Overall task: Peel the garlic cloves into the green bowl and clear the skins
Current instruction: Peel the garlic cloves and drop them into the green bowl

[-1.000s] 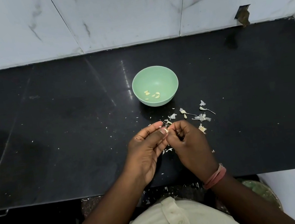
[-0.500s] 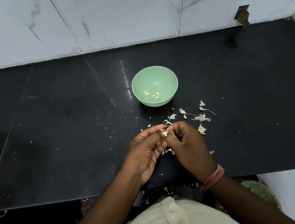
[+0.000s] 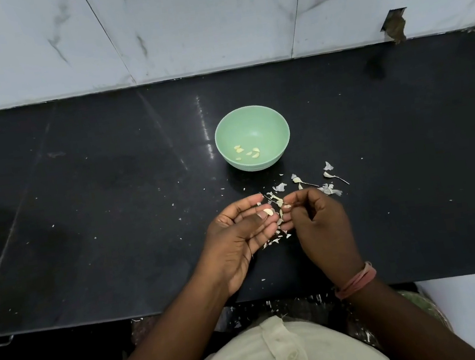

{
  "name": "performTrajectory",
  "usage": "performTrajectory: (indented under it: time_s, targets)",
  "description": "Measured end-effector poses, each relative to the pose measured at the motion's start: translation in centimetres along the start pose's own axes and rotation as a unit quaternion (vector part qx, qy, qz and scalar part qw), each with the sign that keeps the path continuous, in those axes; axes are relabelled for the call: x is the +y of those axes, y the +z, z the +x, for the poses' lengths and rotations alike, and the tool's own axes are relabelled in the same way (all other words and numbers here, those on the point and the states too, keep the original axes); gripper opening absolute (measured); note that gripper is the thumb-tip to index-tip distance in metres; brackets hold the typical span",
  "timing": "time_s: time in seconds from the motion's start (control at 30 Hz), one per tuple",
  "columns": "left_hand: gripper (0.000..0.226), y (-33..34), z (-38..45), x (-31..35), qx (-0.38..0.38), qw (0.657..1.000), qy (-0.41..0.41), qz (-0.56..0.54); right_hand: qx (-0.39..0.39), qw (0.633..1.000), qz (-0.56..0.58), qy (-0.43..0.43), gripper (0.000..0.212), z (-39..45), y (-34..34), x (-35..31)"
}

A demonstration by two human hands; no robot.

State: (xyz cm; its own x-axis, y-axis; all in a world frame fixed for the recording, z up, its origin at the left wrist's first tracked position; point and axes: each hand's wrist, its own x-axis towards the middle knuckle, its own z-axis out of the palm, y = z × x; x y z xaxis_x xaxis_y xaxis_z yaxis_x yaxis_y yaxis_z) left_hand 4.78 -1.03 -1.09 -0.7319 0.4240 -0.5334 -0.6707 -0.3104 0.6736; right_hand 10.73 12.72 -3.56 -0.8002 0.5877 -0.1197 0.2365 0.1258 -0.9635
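1. Pinching a small garlic clove (image 3: 268, 212) between thumb and fingers, the left hand (image 3: 238, 237) holds it over the dark surface (image 3: 114, 227); the right hand (image 3: 318, 220) grips a strip of skin (image 3: 279, 203).
2. The clove looks light, firm and slippery; hold its sides, tear at the tip.
3. Loose skins (image 3: 327, 190) lie just beyond.
4. The green bowl (image 3: 250, 123) farther back holds peeled cloves (image 3: 247, 153).

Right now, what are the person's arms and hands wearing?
Both arms are bare, with no sleeves showing on the forearms. The right hand has pinkish-red bands looped round its wrist. The left hand wears nothing: no ring, watch or glove shows. Below the arms is a cream shirt with buttons.
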Motion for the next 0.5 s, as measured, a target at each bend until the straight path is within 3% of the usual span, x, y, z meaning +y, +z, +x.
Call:
performTrajectory:
  time_s: [0.23,0.4,0.5]
  targets:
    - [0.034,-0.03,-0.01,-0.39,-0.002,1.000,0.031,-0.004,0.033,0.990,-0.112,-0.084,0.004,-0.37,-0.17,-0.24]
    - [0.034,-0.15,-0.02,-0.61,-0.007,0.999,0.034,-0.026,0.030,0.982,-0.154,-0.107,0.027,-0.36,-0.48,0.13]
    - [0.037,-0.11,0.03,-0.79,-0.003,0.999,0.040,-0.033,0.045,0.976,-0.164,-0.136,0.023,-0.54,-0.46,-0.06]
